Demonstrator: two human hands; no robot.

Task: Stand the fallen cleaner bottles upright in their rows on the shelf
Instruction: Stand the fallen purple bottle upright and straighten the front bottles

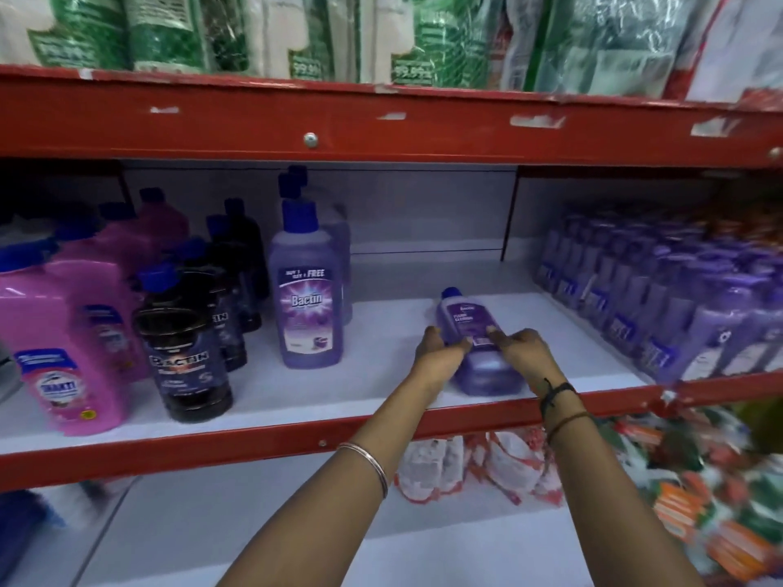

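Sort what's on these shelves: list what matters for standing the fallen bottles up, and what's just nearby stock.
Job:
- fallen purple plastic cleaner bottle, lying cap-back
- left hand and right hand, gripping its sides
- white shelf board
- fallen purple bottles, right row

Nearby stock:
- upright purple Bactin bottle
- black bottles
- pink jugs
- green packets above

Green and white packets [178, 31] stand in a row on the top shelf, above a red shelf beam [381, 125] with chipped paint and a silver bolt [310, 139]. Below the middle shelf, red and white net bags [474, 468] lie on a white lower shelf [254, 523], with blurred orange and green packs [699, 502] piled beside them to the right. At the lower left edge sits a dark blue thing [21, 519], too blurred to tell
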